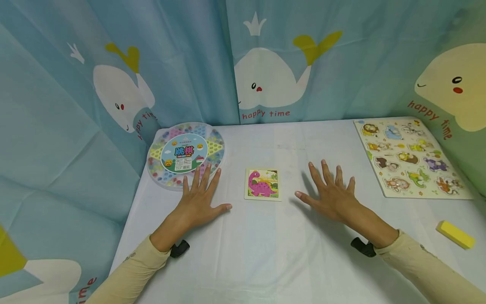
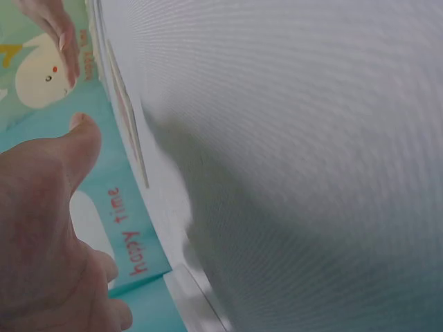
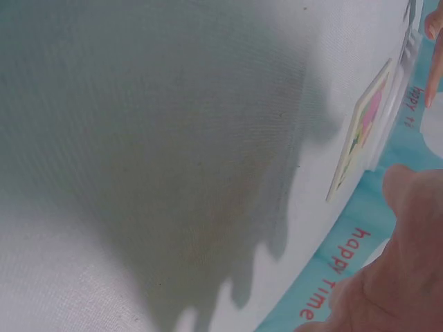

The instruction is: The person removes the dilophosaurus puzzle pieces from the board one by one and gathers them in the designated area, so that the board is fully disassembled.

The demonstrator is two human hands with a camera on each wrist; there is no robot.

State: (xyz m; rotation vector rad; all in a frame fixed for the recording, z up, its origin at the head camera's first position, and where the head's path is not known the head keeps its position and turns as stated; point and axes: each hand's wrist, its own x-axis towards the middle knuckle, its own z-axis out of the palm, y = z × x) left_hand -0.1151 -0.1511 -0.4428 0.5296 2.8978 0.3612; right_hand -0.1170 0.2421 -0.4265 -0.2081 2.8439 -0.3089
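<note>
Between the two hands lies a small square puzzle (image 1: 263, 184) with a pink dinosaur picture in a pale frame. My left hand (image 1: 200, 200), palm down with fingers spread, is to its left, and its fingertips overlap the lower edge of the round Chinese checkers set (image 1: 214, 169) in the head view. On the puzzle's other side my right hand (image 1: 334, 196) is also spread, holding nothing. Both wrist views show a hand raised over the cloth, with its shadow below. The puzzle (image 3: 360, 131) shows slantwise in the right wrist view.
A wooden animal peg puzzle board (image 1: 411, 158) lies at the back right of the white-covered table (image 1: 258, 253). Nearer, at the right, is a yellow block (image 1: 455, 234). Blue curtains (image 1: 190, 63) printed with whales hang behind the table and along its left side.
</note>
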